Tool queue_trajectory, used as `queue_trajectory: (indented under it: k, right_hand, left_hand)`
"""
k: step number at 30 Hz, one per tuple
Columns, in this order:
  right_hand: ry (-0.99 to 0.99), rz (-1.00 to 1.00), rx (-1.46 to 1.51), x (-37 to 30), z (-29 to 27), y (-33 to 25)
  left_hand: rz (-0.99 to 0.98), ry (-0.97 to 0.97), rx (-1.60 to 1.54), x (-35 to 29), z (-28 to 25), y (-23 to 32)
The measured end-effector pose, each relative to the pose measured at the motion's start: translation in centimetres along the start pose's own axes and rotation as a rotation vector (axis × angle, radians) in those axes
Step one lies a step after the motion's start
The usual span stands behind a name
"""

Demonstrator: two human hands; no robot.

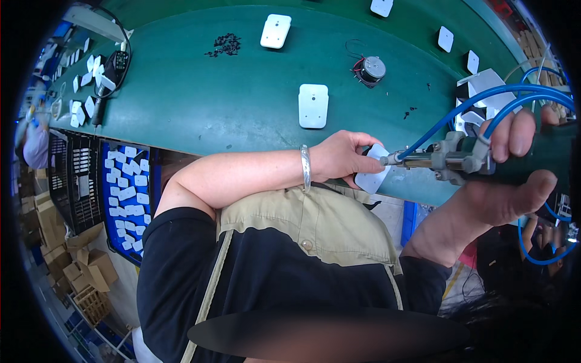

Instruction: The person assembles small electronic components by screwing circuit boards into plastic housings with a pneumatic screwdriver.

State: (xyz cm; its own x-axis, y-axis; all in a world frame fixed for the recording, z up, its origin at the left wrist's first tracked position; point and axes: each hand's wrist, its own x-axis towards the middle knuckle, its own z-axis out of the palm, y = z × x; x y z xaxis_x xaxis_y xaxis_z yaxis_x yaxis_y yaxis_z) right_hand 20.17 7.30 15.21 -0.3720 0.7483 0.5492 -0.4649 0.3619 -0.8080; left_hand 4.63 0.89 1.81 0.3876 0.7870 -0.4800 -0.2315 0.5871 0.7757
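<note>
My left hand (pixel 343 158) grips a small white plastic housing (pixel 373 172) between thumb and fingers at the table's near edge. Against the housing, or just over it, sits the tip of a hose-fed power screwdriver (pixel 446 159) with a metal shaft and a dark green body. Blue air hoses run from it to the right. Wrapped round that body is my right hand (pixel 514 142), its thumb below and its fingers above. A similar white housing (pixel 313 106) lies on the green table just beyond my left hand.
Farther back are another white housing (pixel 276 31), a heap of small black screws (pixel 225 45) and a round motor with wires (pixel 370 70). A blue crate (pixel 145 209) of white parts stands at the left beside a black crate (pixel 72 178). A metal fixture (pixel 487 85) is at the right.
</note>
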Motion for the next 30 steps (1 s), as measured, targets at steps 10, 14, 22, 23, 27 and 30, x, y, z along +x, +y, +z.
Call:
queue_trajectory:
  k: [10,14,22,23,27,30]
  right_hand:
    - [-0.162,-0.205,-0.008,0.7,-4.5,-2.4]
    - [0.17,-0.049,0.128,-0.1,-0.9,-2.0]
    - [0.082,-0.154,0.027,0.0,-1.3,-1.9]
    - [0.124,-0.176,0.058,-0.1,-0.8,-1.7]
    - [-0.005,-0.17,0.074,0.2,-2.2,-1.5]
    - [0.015,-0.227,0.042,0.3,-2.2,-1.2]
  left_hand:
    - [0.059,0.019,0.117,-0.7,-1.1,-2.2]
    - [0.132,0.031,0.0,0.7,-0.6,-2.3]
    - [0.108,-0.025,-0.207,0.8,-0.2,-1.4]
    - [0.104,-0.03,-0.216,0.8,-0.2,-1.4]
    - [0.118,-0.022,-0.206,0.3,-0.7,-1.6]
    - [0.136,-0.011,-0.191,0.0,-0.9,-1.7]
